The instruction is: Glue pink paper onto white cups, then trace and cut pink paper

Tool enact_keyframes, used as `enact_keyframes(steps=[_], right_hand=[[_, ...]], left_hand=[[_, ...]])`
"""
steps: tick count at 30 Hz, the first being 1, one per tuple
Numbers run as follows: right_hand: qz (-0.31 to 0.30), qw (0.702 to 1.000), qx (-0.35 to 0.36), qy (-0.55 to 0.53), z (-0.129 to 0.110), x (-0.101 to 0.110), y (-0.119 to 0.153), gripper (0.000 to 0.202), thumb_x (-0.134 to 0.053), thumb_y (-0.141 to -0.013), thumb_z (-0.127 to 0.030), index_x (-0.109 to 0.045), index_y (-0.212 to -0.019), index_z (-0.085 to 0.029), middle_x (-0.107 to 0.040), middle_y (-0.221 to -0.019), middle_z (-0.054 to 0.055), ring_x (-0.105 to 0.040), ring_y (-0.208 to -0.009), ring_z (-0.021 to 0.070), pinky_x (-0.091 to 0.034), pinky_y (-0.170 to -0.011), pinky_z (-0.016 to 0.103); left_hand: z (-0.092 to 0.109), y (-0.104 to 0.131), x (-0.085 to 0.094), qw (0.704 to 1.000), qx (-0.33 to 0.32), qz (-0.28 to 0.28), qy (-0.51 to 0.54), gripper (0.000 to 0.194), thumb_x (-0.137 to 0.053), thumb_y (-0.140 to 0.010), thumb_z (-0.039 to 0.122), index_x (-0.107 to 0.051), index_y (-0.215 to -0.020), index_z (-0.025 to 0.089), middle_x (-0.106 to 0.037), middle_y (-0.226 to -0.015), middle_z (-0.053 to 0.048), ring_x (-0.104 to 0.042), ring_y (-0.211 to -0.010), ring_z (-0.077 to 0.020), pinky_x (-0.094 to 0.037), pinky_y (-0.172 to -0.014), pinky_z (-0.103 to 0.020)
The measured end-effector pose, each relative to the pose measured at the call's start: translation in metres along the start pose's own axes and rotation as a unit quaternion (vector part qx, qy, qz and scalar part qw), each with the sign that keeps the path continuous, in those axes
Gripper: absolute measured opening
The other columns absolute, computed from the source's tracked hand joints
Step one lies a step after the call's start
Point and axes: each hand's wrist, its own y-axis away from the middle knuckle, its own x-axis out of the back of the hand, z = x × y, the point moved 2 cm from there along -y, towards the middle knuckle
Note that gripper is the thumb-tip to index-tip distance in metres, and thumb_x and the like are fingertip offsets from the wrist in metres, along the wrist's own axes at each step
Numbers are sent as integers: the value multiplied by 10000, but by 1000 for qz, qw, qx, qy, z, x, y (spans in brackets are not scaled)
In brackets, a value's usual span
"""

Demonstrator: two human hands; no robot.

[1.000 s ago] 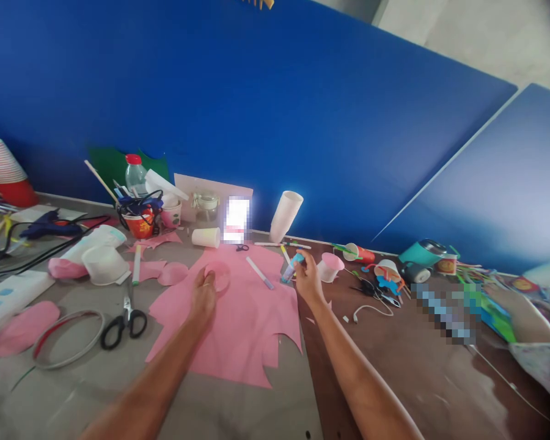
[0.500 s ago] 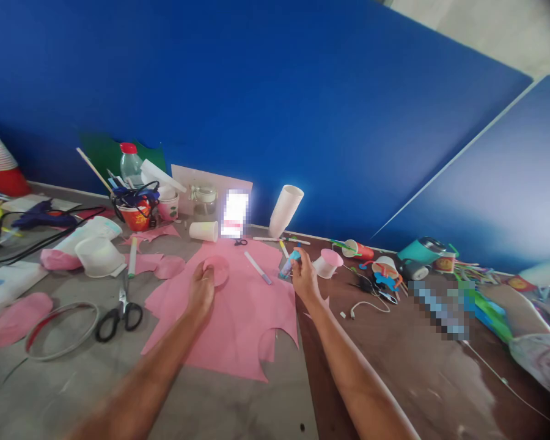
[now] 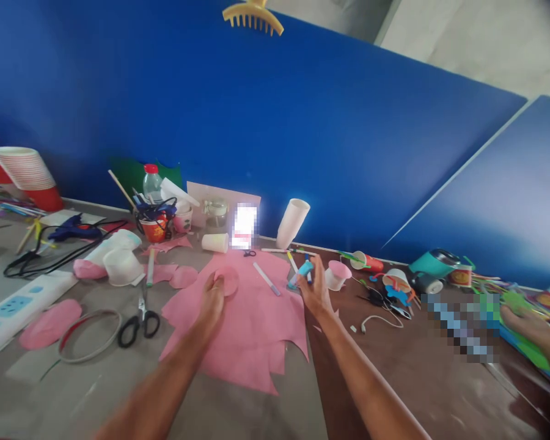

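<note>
Pinching left hand point(image 3: 212, 299): thumb and fingers were closed on the near edge of a round pink piece point(image 3: 229, 281); whether the piece touched the sheet beneath could not be told.
Right hand point(image 3: 315, 290): grasped a blue tube point(image 3: 301, 275) between thumb and fingers, near the far right part of the sheet.
Pink sheet point(image 3: 242, 342): lay spread in the middle of the table, its edges cut in curves and points, partly hidden by the left hand and forearm.
White pen point(image 3: 266, 279): rested on the sheet, between the two hands.
Pink-topped cup point(image 3: 338, 276): stood upright just right of the right hand.
White cup point(image 3: 215, 243): lay on its side beyond the left hand.
Cup stack point(image 3: 293, 223): leaned against the blue panel point(image 3: 266, 122).
Scissors point(image 3: 140, 324): lay left of the sheet, black handles toward the person, beside a round hoop point(image 3: 89, 356).
Another person's hand point(image 3: 531, 327): reached in at the far right, by a green packet point(image 3: 525, 354).
</note>
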Motion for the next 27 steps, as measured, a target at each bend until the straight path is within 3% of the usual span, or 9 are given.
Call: enact_keyframes(steps=[3,6,10,14,17,22,27], right_hand=[[88,996,16,3,-27,11,-1,594,-487,-905,-478,-403,-1427,-206,-516,-1369,181,-413,-1345,358,-352,-1074,603],[100,994,32,-34,-60,2,-10,431,-480,-909,-427,-537,-1281,-217,-582,-1266,163,-527,-1212,333,-424,-1017,538],[-72,993,-44,-77,-86,-54,-32,322,-430,-892,-369,-658,-1013,-177,-688,-1065,122,-625,-1016,275,-492,-899,413],[-165,982,-62,-75,-93,-120,-51,263,-476,-850,-327,-694,-855,-181,-716,-817,40,-651,-789,210,-498,-721,299],[-204,975,-76,-51,-93,-160,-60,247,-491,-842,-310,-684,-769,-175,-686,-728,9,-620,-727,184,-459,-670,263],[-235,967,-100,-14,-90,-203,-69,154,-581,-844,-246,-692,-821,-142,-705,-868,67,-628,-847,209,-469,-768,295],[-268,959,-89,-33,-91,-222,-71,221,-604,-937,-279,-649,-1112,-152,-657,-1148,92,-634,-1014,217,-524,-889,390]], left_hand=[[1,-1,0,999,19,2,28,282,-721,-743,342,-614,-964,205,-653,-928,-32,-633,-782,-149,-524,-627,-246],[3,-3,0,998,26,-12,62,268,-723,-720,367,-598,-880,192,-638,-879,-17,-634,-803,-149,-537,-667,-258],[6,-6,0,990,45,-22,134,167,-697,-705,239,-571,-807,200,-620,-857,-8,-637,-824,-147,-566,-740,-285],[10,-7,-2,984,65,-44,161,198,-693,-668,150,-548,-793,204,-620,-839,-18,-654,-835,-173,-582,-800,-353],[11,-7,-3,979,76,-66,179,264,-705,-646,127,-528,-826,205,-620,-841,-15,-664,-836,-180,-587,-828,-397],[8,-7,-1,979,86,-56,178,278,-680,-651,114,-511,-851,206,-604,-785,17,-643,-725,-147,-598,-755,-362],[6,-6,1,984,88,-61,143,229,-712,-682,201,-571,-862,186,-619,-762,5,-600,-644,-127,-543,-611,-271]])
